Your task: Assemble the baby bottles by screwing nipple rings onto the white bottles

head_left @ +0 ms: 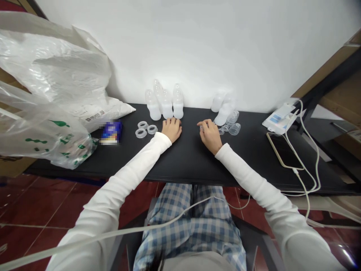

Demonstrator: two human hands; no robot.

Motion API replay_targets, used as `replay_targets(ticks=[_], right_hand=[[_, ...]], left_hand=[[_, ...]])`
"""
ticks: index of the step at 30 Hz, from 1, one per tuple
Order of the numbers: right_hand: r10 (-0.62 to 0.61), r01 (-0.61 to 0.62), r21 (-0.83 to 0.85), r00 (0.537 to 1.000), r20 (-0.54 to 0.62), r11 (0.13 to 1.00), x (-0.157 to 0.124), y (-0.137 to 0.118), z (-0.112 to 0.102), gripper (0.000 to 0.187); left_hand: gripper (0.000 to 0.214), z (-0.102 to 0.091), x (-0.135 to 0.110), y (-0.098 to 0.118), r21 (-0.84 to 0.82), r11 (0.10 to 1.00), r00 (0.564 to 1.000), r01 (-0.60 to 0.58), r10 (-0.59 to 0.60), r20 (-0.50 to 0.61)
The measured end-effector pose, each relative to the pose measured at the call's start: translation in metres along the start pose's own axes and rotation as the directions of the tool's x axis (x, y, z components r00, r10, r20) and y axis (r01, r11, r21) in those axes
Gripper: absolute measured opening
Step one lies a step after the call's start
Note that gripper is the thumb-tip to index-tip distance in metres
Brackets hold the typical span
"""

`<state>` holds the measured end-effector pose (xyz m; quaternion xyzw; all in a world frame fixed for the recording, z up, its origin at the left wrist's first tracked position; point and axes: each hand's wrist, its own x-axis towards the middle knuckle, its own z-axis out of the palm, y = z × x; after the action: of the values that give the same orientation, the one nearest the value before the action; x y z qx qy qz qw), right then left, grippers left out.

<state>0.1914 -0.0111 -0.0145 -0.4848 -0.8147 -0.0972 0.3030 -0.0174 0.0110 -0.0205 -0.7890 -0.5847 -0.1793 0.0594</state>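
Observation:
My left hand (171,130) lies on the black table, fingers stretched forward, by the bases of several white baby bottles with clear domed caps (167,107). Its fingertips are close to the bottles; whether they touch cannot be told. Left of it lie three translucent rings (141,133). My right hand (211,136) has its fingers bent around a small clear piece (201,128), mostly hidden beneath them. Beyond that hand, a white bottle without a cap (222,114) leans in front of others by the wall. Clear domed caps (234,129) and small clear nipples (225,128) lie beside it.
Plastic bags (56,75) bulge over the table's left end, beside a blue box (111,131). At right are a phone (284,150) with a white cable and a white-and-blue packet (279,118). A cable (169,222) crosses over my lap. A white wall stands behind.

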Motion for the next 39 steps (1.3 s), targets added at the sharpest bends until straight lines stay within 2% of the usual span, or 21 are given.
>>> replay_targets(ticks=[1, 3, 5, 7, 10, 12, 14, 15, 17, 19, 20, 22, 25, 32, 36, 39], right_hand=[[0.006, -0.005, 0.052, 1.000, -0.020, 0.999, -0.001, 0.000, 0.002, 0.026], [0.028, -0.017, 0.165, 0.997, -0.067, 0.986, -0.001, -0.001, 0.006, 0.023], [0.056, -0.024, 0.277, 0.993, -0.108, 0.961, -0.001, 0.000, 0.010, 0.017], [0.089, -0.033, 0.372, 0.987, -0.136, 0.928, -0.001, 0.001, 0.012, 0.010], [0.156, -0.061, 0.469, 0.974, -0.166, 0.881, -0.001, 0.001, 0.013, 0.005], [0.194, -0.074, 0.504, 0.962, -0.191, 0.861, -0.001, 0.001, 0.012, 0.004], [0.204, -0.065, 0.520, 0.955, -0.215, 0.852, 0.000, 0.000, 0.011, 0.006], [0.197, -0.051, 0.523, 0.954, -0.228, 0.851, 0.000, -0.001, 0.010, 0.007], [0.158, -0.003, 0.525, 0.955, -0.252, 0.851, 0.000, -0.003, 0.008, 0.008], [0.110, 0.050, 0.524, 0.957, -0.270, 0.850, 0.001, -0.005, 0.006, 0.009], [0.090, 0.071, 0.525, 0.957, -0.275, 0.848, 0.001, -0.006, 0.005, 0.009], [0.060, 0.102, 0.529, 0.958, -0.280, 0.843, 0.000, -0.008, 0.003, 0.009], [0.051, 0.103, 0.529, 0.962, -0.268, 0.842, 0.000, -0.009, 0.002, 0.010], [0.100, 0.025, 0.537, 0.974, -0.202, 0.843, -0.001, -0.005, 0.006, 0.014], [0.178, -0.066, 0.534, 0.971, -0.162, 0.843, -0.001, -0.002, 0.011, 0.021], [0.200, -0.102, 0.543, 0.972, -0.125, 0.834, -0.001, 0.000, 0.014, 0.021]], left_hand=[[0.028, 0.000, 0.000, 0.002, -0.051, 0.992, 0.993, -0.118, 0.119, 0.021], [0.030, 0.001, 0.000, 0.007, -0.180, 0.929, 0.943, -0.322, 0.332, 0.026], [0.035, 0.003, -0.001, 0.010, -0.282, 0.870, 0.909, -0.405, 0.416, -0.022], [0.040, 0.007, -0.001, 0.011, -0.339, 0.868, 0.929, -0.362, 0.366, -0.054], [0.043, 0.011, 0.000, 0.006, -0.436, 0.875, 0.972, -0.212, 0.235, -0.001], [0.041, 0.013, 0.002, 0.004, -0.570, 0.813, 0.987, -0.120, 0.158, 0.017], [0.042, 0.012, 0.004, 0.006, -0.751, 0.660, 0.999, -0.001, 0.036, 0.030], [0.041, 0.011, 0.005, 0.008, -0.838, 0.539, 0.997, 0.079, -0.039, 0.069], [0.033, 0.007, 0.006, 0.014, -0.937, 0.239, 0.963, 0.254, -0.147, 0.224], [0.025, 0.002, 0.007, 0.020, -0.926, -0.032, 0.912, 0.376, -0.162, 0.376], [0.024, -0.001, 0.007, 0.023, -0.903, -0.126, 0.892, 0.410, -0.153, 0.426], [0.024, -0.005, 0.006, 0.026, -0.868, -0.229, 0.868, 0.441, -0.137, 0.477], [0.025, -0.009, 0.006, 0.028, -0.847, -0.257, 0.856, 0.465, -0.115, 0.504], [0.028, -0.007, -0.001, 0.032, -0.900, -0.162, 0.914, 0.405, 0.045, 0.403], [0.036, -0.003, -0.004, 0.032, -0.912, -0.131, 0.917, 0.388, 0.157, 0.367], [0.040, -0.001, -0.004, 0.030, -0.926, -0.110, 0.924, 0.362, 0.177, 0.340]])
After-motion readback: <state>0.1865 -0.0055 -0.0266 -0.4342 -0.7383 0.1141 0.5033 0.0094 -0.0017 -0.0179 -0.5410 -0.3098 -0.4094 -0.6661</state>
